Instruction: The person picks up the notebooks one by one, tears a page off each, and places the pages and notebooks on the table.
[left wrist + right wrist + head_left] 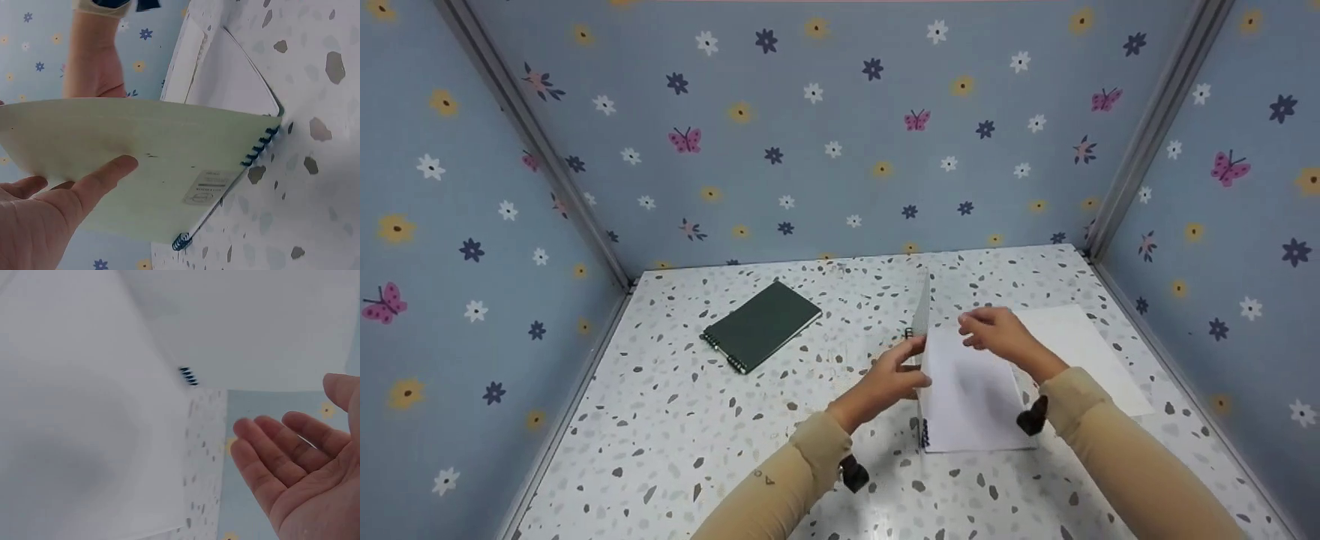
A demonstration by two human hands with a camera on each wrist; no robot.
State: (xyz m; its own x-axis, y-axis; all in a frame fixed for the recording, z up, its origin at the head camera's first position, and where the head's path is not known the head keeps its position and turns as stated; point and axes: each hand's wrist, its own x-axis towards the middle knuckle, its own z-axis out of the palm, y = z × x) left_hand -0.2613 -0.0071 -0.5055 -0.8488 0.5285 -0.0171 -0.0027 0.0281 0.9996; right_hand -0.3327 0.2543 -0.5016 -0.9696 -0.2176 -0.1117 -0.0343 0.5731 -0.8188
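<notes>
Ring-bound notebook with a pale green cover and white pages lies open on the white desk with grey stone-like flecks, in front of the person and right of centre. Its cover stands nearly upright at the dark blue rings; small printed label on the outer face, text too small to read.

Left hand at the cover's outer side, thumb and fingers spread apart, touching it; thumb laid nearly straight on the green face. Whether any finger wraps the edge, cannot tell.

Right hand above the pages, holding nothing: fingers close together, loosely bent, thumb apart.

Loose white paper sheet just right of the notebook. Dark green ring-bound notebook, closed, well apart to the left, set at a slant. Pale blue walls with flowers and butterflies enclose the desk. Beige sleeves on both arms.
</notes>
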